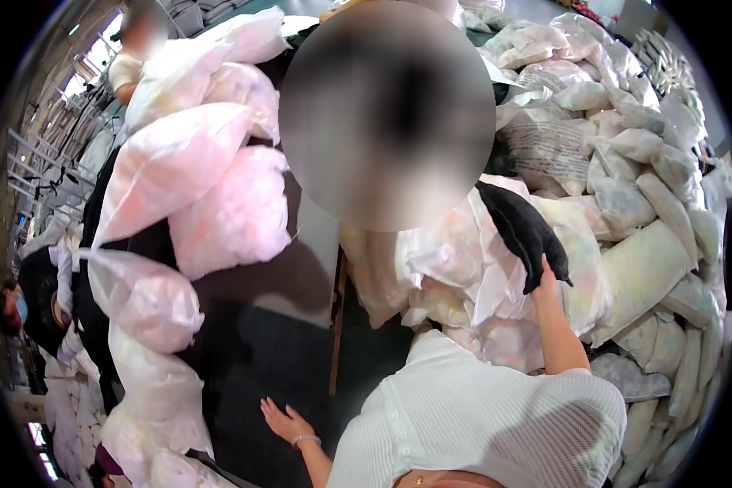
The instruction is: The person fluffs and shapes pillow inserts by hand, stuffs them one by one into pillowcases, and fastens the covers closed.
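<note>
My right hand grips the lower end of a black fabric cushion, which looks soft and slightly puffed with pointed corners. The cushion is held in front of pale stuffed bags at the right. My left hand is at the lower left, over a dark table surface. Its fingers are stretched out and nothing is in them. A bracelet circles that wrist. A large blurred disc hides the upper middle of the view.
Pink-white stuffed bags line the table's left side. More filled bags are heaped high on the right. A wooden strip runs along the table edge. One person is at the upper left, another at the far left.
</note>
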Demonstrator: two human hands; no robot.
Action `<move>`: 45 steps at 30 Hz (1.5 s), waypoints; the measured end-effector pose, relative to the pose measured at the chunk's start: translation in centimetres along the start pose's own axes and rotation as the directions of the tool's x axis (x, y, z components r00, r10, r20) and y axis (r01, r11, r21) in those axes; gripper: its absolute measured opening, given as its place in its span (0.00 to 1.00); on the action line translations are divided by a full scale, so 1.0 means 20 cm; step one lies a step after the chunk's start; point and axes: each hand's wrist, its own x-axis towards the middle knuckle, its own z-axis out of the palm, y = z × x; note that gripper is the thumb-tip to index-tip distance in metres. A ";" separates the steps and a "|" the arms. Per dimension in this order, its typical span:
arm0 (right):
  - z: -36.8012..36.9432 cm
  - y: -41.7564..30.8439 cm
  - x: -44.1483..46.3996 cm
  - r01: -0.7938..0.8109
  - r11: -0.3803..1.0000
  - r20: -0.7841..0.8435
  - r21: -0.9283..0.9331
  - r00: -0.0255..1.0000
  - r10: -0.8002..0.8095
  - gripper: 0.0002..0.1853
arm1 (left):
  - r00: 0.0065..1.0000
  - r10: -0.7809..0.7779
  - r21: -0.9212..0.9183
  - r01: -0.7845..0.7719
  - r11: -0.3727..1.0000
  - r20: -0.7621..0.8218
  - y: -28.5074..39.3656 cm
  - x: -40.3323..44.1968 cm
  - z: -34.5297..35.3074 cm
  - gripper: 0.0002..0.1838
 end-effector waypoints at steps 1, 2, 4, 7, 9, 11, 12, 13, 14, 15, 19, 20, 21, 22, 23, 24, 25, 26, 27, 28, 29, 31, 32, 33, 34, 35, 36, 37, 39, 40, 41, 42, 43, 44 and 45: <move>0.01 -0.01 0.03 -0.010 1.000 -0.067 -0.007 0.998 0.009 0.24 | 1.000 0.011 0.006 -0.011 1.000 -0.013 -0.12 -0.03 -0.03 0.28; 0.05 -0.03 0.04 0.052 0.998 -0.095 -0.018 0.994 -0.053 0.21 | 1.000 0.012 0.030 -0.012 0.999 -0.012 -0.26 -0.08 -0.06 0.27; 0.44 -0.35 0.82 0.221 0.971 -0.057 -0.095 0.972 -0.227 0.22 | 1.000 -0.015 0.039 0.014 0.999 0.014 0.21 0.07 0.10 0.27; 1.02 -0.60 1.24 0.427 0.852 -0.025 -0.302 0.890 -0.455 0.27 | 0.994 -0.104 0.137 0.097 0.986 0.040 0.27 0.09 0.09 0.28; 1.36 -0.73 1.42 0.369 0.876 0.005 -0.311 0.922 -0.387 0.34 | 0.981 -0.182 0.204 0.165 0.965 0.063 0.29 0.07 0.07 0.28; 1.51 -0.81 1.83 0.107 0.958 0.164 -0.264 0.984 -0.065 0.33 | 0.945 -0.311 0.233 0.282 0.931 0.097 0.32 0.10 0.08 0.30; 1.58 -0.78 1.88 0.048 0.945 0.060 -0.323 0.998 -0.030 0.32 | 0.942 -0.323 0.259 0.292 0.921 0.089 0.30 0.09 0.09 0.31; 1.65 -0.71 1.88 -0.017 0.929 -0.049 -0.370 0.999 -0.002 0.32 | 0.941 -0.327 0.266 0.294 0.918 0.085 0.27 0.11 0.11 0.31; 1.68 -0.62 1.85 0.007 0.851 0.035 -0.524 0.999 0.013 0.28 | 0.939 -0.336 0.262 0.307 0.915 0.073 0.24 0.11 0.13 0.31; 1.67 -0.53 1.79 0.044 0.742 0.113 -0.669 0.993 0.044 0.25 | 0.934 -0.351 0.261 0.322 0.910 0.070 0.22 0.07 0.14 0.32; 1.26 0.06 1.86 0.115 0.469 0.368 -0.876 0.786 0.496 0.13 | 0.915 -0.401 0.284 0.371 0.884 0.054 0.30 0.11 0.14 0.32; 1.29 0.10 1.46 0.012 0.378 0.217 -0.926 0.835 0.505 0.11 | 0.921 -0.385 0.268 0.359 0.894 0.050 0.29 0.11 0.13 0.32; 1.18 0.23 1.40 -0.155 0.345 0.150 -0.926 0.687 0.711 0.13 | 0.926 -0.374 0.250 0.352 0.902 0.044 0.28 0.09 0.14 0.32; 1.04 0.31 1.30 -0.074 0.188 0.084 -0.979 0.696 0.713 0.17 | 0.924 -0.381 0.246 0.361 0.900 0.035 0.27 0.09 0.16 0.33; 0.98 0.38 1.16 -0.004 0.075 0.057 -0.997 0.604 0.795 0.21 | 0.935 -0.354 0.208 0.345 0.915 0.007 0.27 0.09 0.16 0.33; 0.97 0.42 1.00 0.070 -0.013 0.025 -0.997 0.514 0.858 0.20 | 0.940 -0.340 0.173 0.339 0.925 -0.026 0.30 0.10 0.14 0.33; 1.00 0.45 0.85 0.165 -0.093 -0.019 -0.982 0.402 0.915 0.19 | 0.941 -0.329 0.042 0.333 0.942 -0.081 0.33 0.12 0.12 0.31; 0.99 0.51 0.75 0.236 -0.137 -0.054 -0.962 0.326 0.944 0.20 | 0.920 -0.381 -0.031 0.380 0.924 -0.089 0.40 0.15 0.07 0.29; 1.00 0.58 0.66 0.321 -0.166 -0.091 -0.933 0.237 0.967 0.20 | 0.936 -0.332 0.027 0.338 0.941 -0.119 0.39 0.15 0.07 0.27; 1.04 0.64 0.58 0.419 -0.159 -0.087 -0.894 0.187 0.979 0.20 | 0.918 -0.386 0.017 0.389 0.921 -0.087 0.44 0.20 0.05 0.27; 1.07 0.69 0.46 0.506 -0.153 -0.100 -0.849 0.131 0.986 0.20 | 0.928 -0.361 0.005 0.364 0.932 -0.094 0.46 0.18 0.02 0.28; 1.20 0.78 0.22 0.627 -0.074 -0.112 -0.775 -0.020 0.994 0.18 | 0.934 -0.349 0.050 0.353 0.934 -0.071 0.39 0.18 0.05 0.30; 1.24 0.81 0.10 0.659 -0.014 -0.095 -0.752 -0.087 0.992 0.17 | 0.940 -0.342 0.086 0.340 0.936 0.000 0.39 0.14 0.04 0.32; 1.29 0.87 -0.02 0.692 -0.004 -0.133 -0.722 -0.133 0.982 0.17 | 0.923 -0.379 0.168 0.364 0.916 0.068 0.37 0.13 0.05 0.33; 1.30 0.90 -0.17 0.688 0.043 -0.124 -0.724 -0.192 0.974 0.15 | 0.923 -0.369 0.150 0.352 0.924 0.108 0.35 0.07 0.04 0.33; 1.29 0.89 -0.34 0.674 0.074 -0.117 -0.735 -0.233 0.965 0.14 | 0.939 -0.327 0.109 0.315 0.943 0.109 0.32 -0.02 0.03 0.33; 1.42 0.88 -0.56 0.809 0.141 -0.116 -0.571 -0.249 0.961 0.13 | 0.938 -0.321 0.073 0.314 0.947 0.129 0.32 -0.04 0.00 0.33; 1.47 0.93 -0.74 0.822 0.148 -0.122 -0.550 -0.254 0.960 0.13 | 0.943 -0.303 0.039 0.301 0.953 0.141 0.29 -0.05 -0.06 0.33; 1.46 1.01 -1.06 0.789 0.239 0.068 -0.567 -0.245 0.967 0.13 | 0.926 -0.358 0.071 0.351 0.934 0.121 0.14 -0.16 -0.12 0.33; 1.44 1.08 -1.19 0.799 0.239 0.069 -0.552 -0.242 0.968 0.13 | 0.910 -0.399 0.104 0.389 0.915 0.108 0.08 -0.21 -0.16 0.32; 1.41 1.16 -1.30 0.765 0.316 0.212 -0.561 -0.237 0.948 0.13 | 0.888 -0.454 0.116 0.444 0.889 0.077 0.01 -0.26 -0.20 0.32; 1.36 1.23 -1.42 0.722 0.389 0.338 -0.572 -0.225 0.914 0.13 | 0.860 -0.509 0.051 0.507 0.861 0.039 -0.13 -0.37 -0.17 0.32; 1.33 1.31 -1.53 0.730 0.392 0.335 -0.560 -0.233 0.913 0.13 | 0.826 -0.564 -0.018 0.564 0.825 -0.003 -0.28 -0.47 -0.14 0.32; 1.29 1.37 -1.64 0.743 0.470 0.453 -0.476 -0.251 0.856 0.13 | 0.829 -0.558 -0.002 0.559 0.829 -0.040 -0.41 -0.56 -0.18 0.33; 1.24 1.43 -1.73 0.751 0.535 0.559 -0.387 -0.271 0.784 0.13 | 0.832 -0.550 0.018 0.553 0.833 -0.073 -0.52 -0.65 -0.21 0.33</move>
